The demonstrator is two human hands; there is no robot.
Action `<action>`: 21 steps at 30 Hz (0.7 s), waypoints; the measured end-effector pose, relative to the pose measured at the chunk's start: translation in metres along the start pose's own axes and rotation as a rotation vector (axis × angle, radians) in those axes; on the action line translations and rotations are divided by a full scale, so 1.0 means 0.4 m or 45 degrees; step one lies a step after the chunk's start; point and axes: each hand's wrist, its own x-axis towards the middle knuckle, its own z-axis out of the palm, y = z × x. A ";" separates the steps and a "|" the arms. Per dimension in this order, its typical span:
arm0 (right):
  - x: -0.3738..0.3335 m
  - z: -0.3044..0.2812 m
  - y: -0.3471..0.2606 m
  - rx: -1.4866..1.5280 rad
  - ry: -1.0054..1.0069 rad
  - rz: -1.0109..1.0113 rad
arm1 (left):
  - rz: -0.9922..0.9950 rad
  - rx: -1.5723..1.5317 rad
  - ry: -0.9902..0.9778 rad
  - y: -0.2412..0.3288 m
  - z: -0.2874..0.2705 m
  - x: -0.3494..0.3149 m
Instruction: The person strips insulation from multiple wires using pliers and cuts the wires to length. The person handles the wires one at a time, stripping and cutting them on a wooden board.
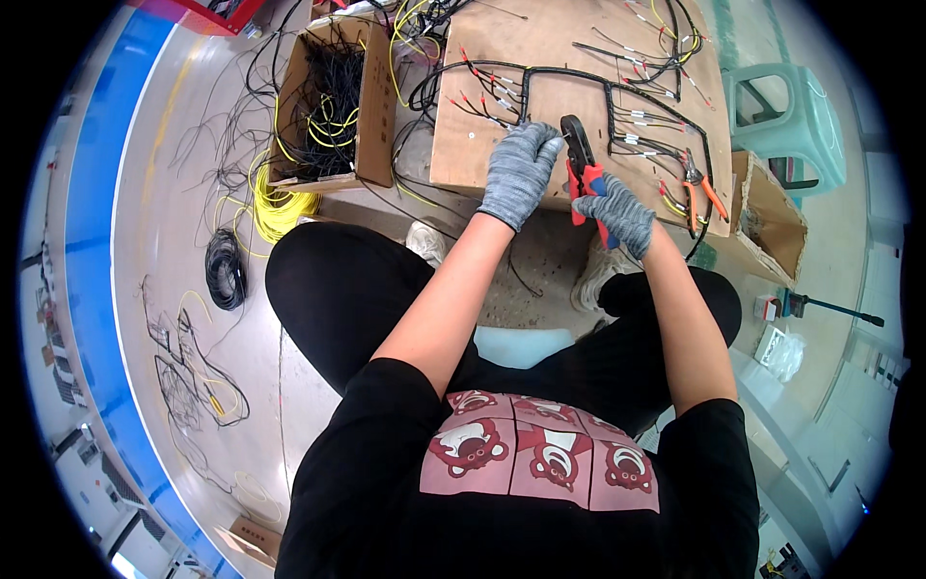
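Closest in, along the bottom centre, it's a black T-shirt with pink bear panels (502, 526), black-trousered knees (347, 285) spread above it. Up to the upper centre, and the right hand (619, 212), in a grey knit glove, is wrapped around red-and-blue-handled pliers (588, 179), jaws pointing up. Just left of them, the matching gloved left hand (522, 174) has its fingers bunched beside the plier head; whether they grip a wire, one cannot tell. Beyond, on a tan wooden board (569, 108), runs a black-wrapped cable harness (569, 71) with white-tagged, red-tipped branches. Orange-handled cutters (694, 179) lie at the board's right. Upper left, a brown cardboard box (378, 106) brims with black cable; upper right, there's a mint-green plastic stool (818, 125).
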 end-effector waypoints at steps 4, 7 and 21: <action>0.008 -0.009 0.020 -0.060 0.006 -0.013 | 0.022 0.075 -0.010 0.011 -0.005 0.002; 0.013 -0.011 0.028 -0.119 0.024 0.015 | 0.061 0.131 -0.001 0.012 -0.009 0.002; 0.016 -0.020 -0.001 -0.519 0.031 0.058 | 0.118 0.264 -0.020 0.010 -0.013 0.002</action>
